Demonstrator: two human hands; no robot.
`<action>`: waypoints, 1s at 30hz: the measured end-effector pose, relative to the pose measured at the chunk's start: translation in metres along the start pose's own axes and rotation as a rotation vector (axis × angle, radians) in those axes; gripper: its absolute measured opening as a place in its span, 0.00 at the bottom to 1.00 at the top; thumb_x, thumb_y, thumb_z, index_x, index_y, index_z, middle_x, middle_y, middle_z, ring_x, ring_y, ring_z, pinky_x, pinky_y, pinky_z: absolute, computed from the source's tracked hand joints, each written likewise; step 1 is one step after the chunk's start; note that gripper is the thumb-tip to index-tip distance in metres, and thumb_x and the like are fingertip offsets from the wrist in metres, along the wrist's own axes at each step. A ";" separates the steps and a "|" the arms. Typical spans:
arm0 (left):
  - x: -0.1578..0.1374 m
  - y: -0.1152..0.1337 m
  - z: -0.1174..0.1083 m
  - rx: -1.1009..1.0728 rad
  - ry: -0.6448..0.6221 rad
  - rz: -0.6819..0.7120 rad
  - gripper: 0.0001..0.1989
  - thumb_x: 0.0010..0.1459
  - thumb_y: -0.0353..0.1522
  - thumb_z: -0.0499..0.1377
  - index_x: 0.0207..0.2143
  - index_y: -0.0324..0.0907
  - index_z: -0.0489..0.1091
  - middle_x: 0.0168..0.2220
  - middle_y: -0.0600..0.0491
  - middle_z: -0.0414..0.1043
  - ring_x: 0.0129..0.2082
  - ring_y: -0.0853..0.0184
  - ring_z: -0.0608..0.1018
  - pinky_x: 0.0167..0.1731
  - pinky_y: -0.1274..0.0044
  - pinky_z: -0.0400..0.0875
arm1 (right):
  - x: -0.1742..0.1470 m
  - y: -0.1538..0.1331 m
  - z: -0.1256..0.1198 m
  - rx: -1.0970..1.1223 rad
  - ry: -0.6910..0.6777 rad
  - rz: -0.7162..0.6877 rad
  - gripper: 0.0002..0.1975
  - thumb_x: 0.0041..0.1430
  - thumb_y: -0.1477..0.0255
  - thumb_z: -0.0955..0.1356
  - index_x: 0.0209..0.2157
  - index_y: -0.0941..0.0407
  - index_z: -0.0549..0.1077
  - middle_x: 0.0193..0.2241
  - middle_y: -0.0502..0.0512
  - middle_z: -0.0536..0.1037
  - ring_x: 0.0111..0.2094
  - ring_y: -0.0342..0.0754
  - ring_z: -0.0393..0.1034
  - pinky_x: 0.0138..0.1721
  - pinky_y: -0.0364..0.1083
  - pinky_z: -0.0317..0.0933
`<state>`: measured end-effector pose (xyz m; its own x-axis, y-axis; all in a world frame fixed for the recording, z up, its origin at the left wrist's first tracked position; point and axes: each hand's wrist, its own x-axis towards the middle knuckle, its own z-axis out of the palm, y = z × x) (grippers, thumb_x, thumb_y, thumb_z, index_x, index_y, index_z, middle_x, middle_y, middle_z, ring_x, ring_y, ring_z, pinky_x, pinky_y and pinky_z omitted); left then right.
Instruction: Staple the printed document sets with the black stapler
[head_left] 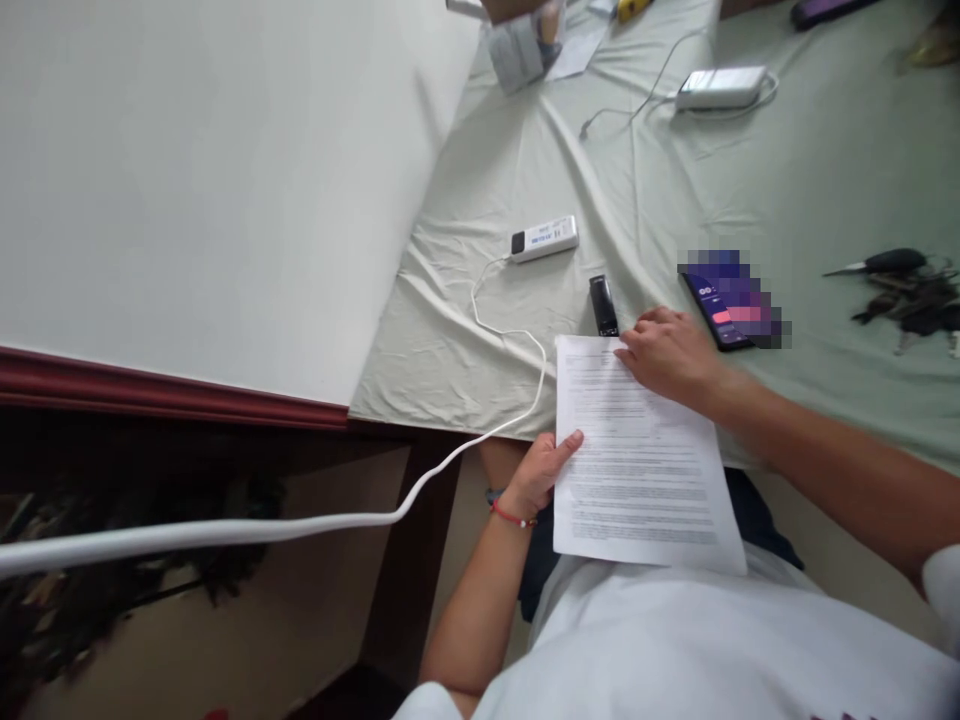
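"What covers the table [877, 170]?"

"A pale green cloth [450, 340], creased throughout, with ridges running toward the table's near edge."

"And beside it?"

"Left of the table, a broad white surface [202, 180] meets the cloth; I can't tell if it's a wall or a top. A dark red moulding [172, 390] trims its lower edge."

"Lower down?"

"Under the table's near left corner, a dark brown support [409, 565] and beige floor [225, 640]. Farther left of the table, a dark, blurry clump [52, 625]."

"The light?"

"Soft, brighter on the table's left side than its right."
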<state>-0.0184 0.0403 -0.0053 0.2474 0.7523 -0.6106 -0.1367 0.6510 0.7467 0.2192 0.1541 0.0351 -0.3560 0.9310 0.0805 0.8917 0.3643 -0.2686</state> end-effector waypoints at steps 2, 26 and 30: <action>0.002 0.000 0.001 -0.007 0.012 -0.013 0.34 0.46 0.55 0.74 0.37 0.32 0.82 0.32 0.42 0.84 0.30 0.59 0.83 0.32 0.72 0.72 | 0.001 0.001 0.006 0.007 0.027 -0.013 0.18 0.71 0.68 0.62 0.40 0.58 0.83 0.46 0.70 0.83 0.58 0.69 0.68 0.53 0.63 0.61; -0.003 0.028 0.002 0.749 0.312 0.436 0.17 0.67 0.48 0.60 0.33 0.46 0.71 0.32 0.51 0.77 0.36 0.60 0.78 0.42 0.69 0.70 | 0.020 0.015 -0.004 0.329 -0.063 -0.004 0.17 0.71 0.69 0.61 0.38 0.57 0.82 0.39 0.60 0.84 0.47 0.57 0.73 0.50 0.51 0.63; 0.019 0.037 0.013 0.559 0.398 0.542 0.11 0.68 0.43 0.61 0.42 0.45 0.70 0.43 0.48 0.79 0.45 0.58 0.80 0.47 0.69 0.71 | 0.016 0.012 -0.014 0.371 -0.038 -0.044 0.16 0.70 0.69 0.62 0.39 0.56 0.82 0.37 0.59 0.84 0.47 0.57 0.74 0.48 0.50 0.64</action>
<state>-0.0061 0.0778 0.0141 -0.0827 0.9912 -0.1031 0.3779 0.1269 0.9171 0.2283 0.1740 0.0462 -0.4081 0.9106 0.0657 0.7157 0.3638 -0.5962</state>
